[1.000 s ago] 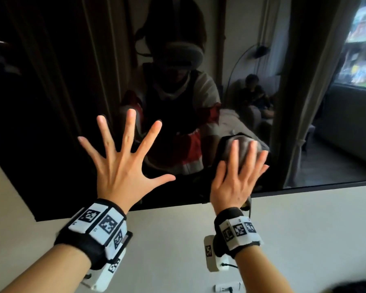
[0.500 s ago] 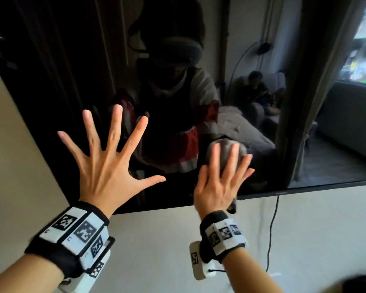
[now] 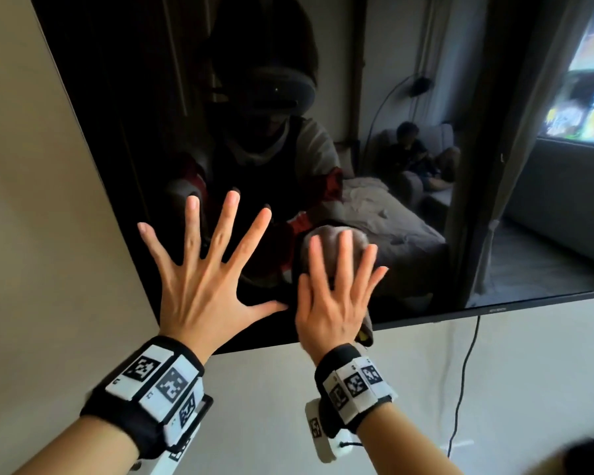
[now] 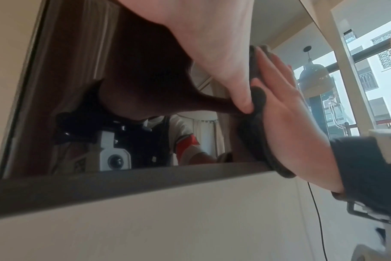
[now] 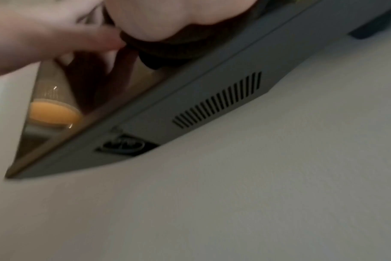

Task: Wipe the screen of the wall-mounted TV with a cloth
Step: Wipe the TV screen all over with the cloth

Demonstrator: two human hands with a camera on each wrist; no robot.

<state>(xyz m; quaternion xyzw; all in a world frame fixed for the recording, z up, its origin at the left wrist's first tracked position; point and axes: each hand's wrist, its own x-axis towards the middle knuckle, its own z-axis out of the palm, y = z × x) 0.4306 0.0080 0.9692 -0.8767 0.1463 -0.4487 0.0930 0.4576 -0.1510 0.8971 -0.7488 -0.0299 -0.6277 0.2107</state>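
The wall-mounted TV [image 3: 374, 80] has a dark, reflective screen. My right hand [image 3: 336, 293] lies flat with straight fingers on a grey cloth [image 3: 326, 234] and presses it to the screen just above the bottom bezel. The cloth's lower end hangs over the bezel [image 4: 283, 173]. My left hand [image 3: 203, 269] is spread wide and rests flat on the screen near its lower left corner, holding nothing. In the left wrist view its thumb [image 4: 241, 102] reaches the edge of the cloth [image 4: 255, 113], beside the right hand [image 4: 290, 123]. The right wrist view shows the cloth [image 5: 167, 51] under my palm.
A pale wall [image 3: 511, 389] surrounds the TV. A thin black cable [image 3: 467, 371] hangs down the wall from the bottom edge, right of my right hand. The TV's underside [image 5: 212, 106] has vent slots and a socket.
Both hands have shifted left along the lower part of the screen toward its bottom left corner, the right hand sliding the cloth with it. The hanging cable has come into view.
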